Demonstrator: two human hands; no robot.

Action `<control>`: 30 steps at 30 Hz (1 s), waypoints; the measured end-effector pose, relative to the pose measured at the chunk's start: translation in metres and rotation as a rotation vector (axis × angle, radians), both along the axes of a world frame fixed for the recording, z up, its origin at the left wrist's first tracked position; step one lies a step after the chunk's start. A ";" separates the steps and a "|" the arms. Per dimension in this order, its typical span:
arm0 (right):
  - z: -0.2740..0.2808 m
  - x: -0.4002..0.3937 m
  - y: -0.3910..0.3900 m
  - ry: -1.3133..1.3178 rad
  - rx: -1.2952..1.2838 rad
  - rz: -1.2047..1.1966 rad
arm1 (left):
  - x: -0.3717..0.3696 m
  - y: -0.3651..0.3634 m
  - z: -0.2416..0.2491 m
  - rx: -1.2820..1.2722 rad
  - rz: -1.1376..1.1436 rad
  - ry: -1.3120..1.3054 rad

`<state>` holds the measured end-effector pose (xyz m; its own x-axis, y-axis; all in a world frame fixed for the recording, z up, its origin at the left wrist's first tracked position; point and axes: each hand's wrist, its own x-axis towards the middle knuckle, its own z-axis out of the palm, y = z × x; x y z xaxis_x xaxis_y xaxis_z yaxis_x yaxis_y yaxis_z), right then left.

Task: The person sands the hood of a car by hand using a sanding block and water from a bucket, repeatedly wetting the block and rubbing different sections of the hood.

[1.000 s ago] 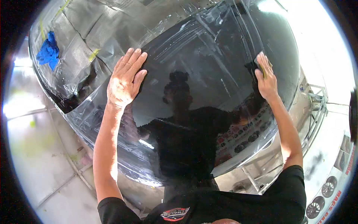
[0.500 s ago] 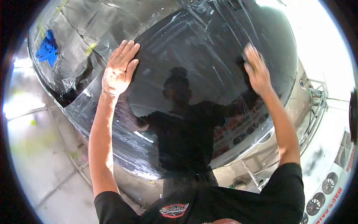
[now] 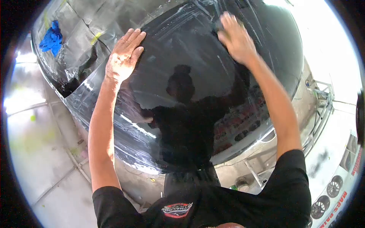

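Note:
A glossy, curved black car panel [image 3: 205,57] lies in front of me, streaked with whitish residue and reflecting my body. On its left edge, by the covering sheet, my left hand [image 3: 124,57] rests flat with its fingers stretched out, holding nothing. Farther right and higher up, my right hand [image 3: 237,40] presses on the panel, smeared by motion. Under its fingers a small grey pad [image 3: 219,26] shows only in part; its exact kind is hard to make out.
Crumpled grey plastic sheeting [image 3: 114,17] with yellow tape covers the area at the upper left. A blue cloth [image 3: 52,40] lies on it. Metal stand legs [image 3: 319,102] stand to the right of the panel. A small can [image 3: 242,184] sits on the floor below.
My right hand has swept up and to the left across the panel. My left hand has kept its place on the panel edge, while the view has shifted slightly.

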<state>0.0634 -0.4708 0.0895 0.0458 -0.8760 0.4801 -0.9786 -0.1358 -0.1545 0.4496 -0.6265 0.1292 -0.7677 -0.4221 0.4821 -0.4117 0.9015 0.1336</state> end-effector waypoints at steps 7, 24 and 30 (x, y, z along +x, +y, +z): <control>-0.014 0.055 0.219 -0.088 0.211 0.038 | -0.002 0.004 -0.003 0.014 0.045 -0.018; -0.031 0.107 0.211 -0.177 0.170 -0.176 | 0.005 -0.013 -0.015 -0.050 0.011 -0.071; -0.082 0.125 0.336 -0.278 0.127 -0.313 | -0.097 0.071 0.019 0.059 -0.019 0.067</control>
<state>0.1888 -0.1343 0.0076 -0.3469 -0.8800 0.3243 -0.8885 0.1976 -0.4142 0.3521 -0.5551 0.1484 -0.7429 -0.4368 0.5072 -0.3828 0.8989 0.2134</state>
